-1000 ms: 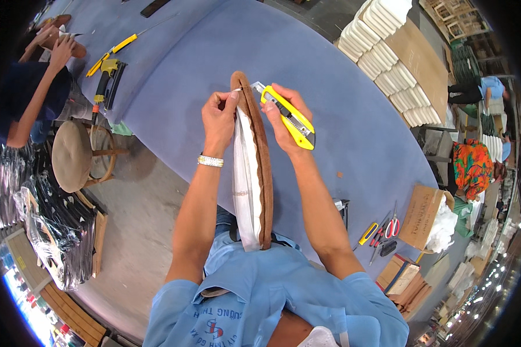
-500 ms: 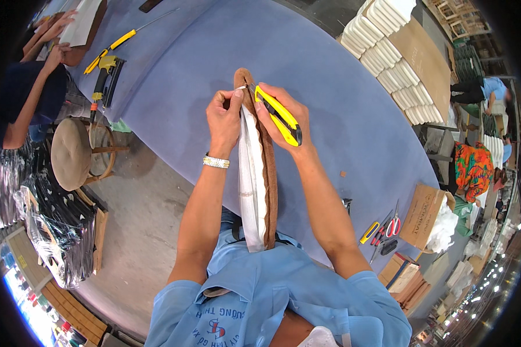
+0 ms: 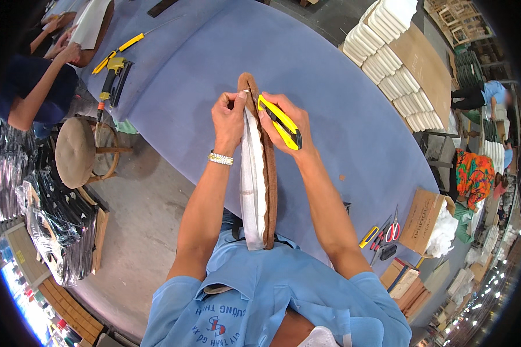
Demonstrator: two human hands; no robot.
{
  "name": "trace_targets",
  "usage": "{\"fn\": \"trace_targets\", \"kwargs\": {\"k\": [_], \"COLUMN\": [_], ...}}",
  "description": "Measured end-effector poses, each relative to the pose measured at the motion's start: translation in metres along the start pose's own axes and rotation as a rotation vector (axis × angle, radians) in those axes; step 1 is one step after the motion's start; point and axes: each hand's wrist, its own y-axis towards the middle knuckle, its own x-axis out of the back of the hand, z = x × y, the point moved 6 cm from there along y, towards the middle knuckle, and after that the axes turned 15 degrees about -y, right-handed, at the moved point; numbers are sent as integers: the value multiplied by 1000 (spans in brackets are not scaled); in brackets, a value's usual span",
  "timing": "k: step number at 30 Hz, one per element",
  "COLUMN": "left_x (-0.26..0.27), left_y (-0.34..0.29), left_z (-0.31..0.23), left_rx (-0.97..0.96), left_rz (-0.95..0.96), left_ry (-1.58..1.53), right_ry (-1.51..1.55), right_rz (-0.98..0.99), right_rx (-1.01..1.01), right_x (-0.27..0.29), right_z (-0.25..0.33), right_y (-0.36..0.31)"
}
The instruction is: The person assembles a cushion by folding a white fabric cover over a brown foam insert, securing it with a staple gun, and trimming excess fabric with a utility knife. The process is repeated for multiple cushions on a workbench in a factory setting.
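A brown padded cushion [image 3: 270,191] stands on its edge between my arms, its near end against my shirt. White lining fabric [image 3: 249,196] runs along its left side. Near the far end, my left hand [image 3: 230,118] pinches the edge of this white material between thumb and fingers. My right hand [image 3: 289,118] grips a yellow and black utility knife [image 3: 281,122]. The knife's front end points at the seam beside my left fingertips; its blade is hard to make out. Both hands are close together above the blue table [image 3: 185,104].
At the far left lie a yellow staple gun [image 3: 111,81] and a yellow-handled tool [image 3: 132,41], near another person's hands [image 3: 63,46]. Scissors [image 3: 392,231] and a cardboard box [image 3: 425,222] sit at right. White pads [image 3: 388,75] are stacked beyond the table; a round stool [image 3: 75,151] stands left.
My hands have shifted slightly, still at the cushion's far end. The view has moved a little. The knife stays in my right hand, and the left keeps its pinch.
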Motion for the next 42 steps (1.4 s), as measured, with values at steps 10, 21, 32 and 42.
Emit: {"fn": "trace_targets", "kwargs": {"k": [10,21,32,42], "left_x": [-4,-16,-12,-14], "left_y": [0,-6,-2,7], "left_z": [-1,-7,-17,-20], "left_rx": [63,163,305,369], "left_rz": [-15,74,99,107], "left_ry": [-104,-322,-436,-436], "right_ry": [17,9,38,81], "right_rz": [36,36,36,31], "right_rx": [-4,-53,-60,-140], "right_x": [9,18,21,28], "right_z": [1,6,7,13], "right_y": [-12,-29,-50,-77]}}
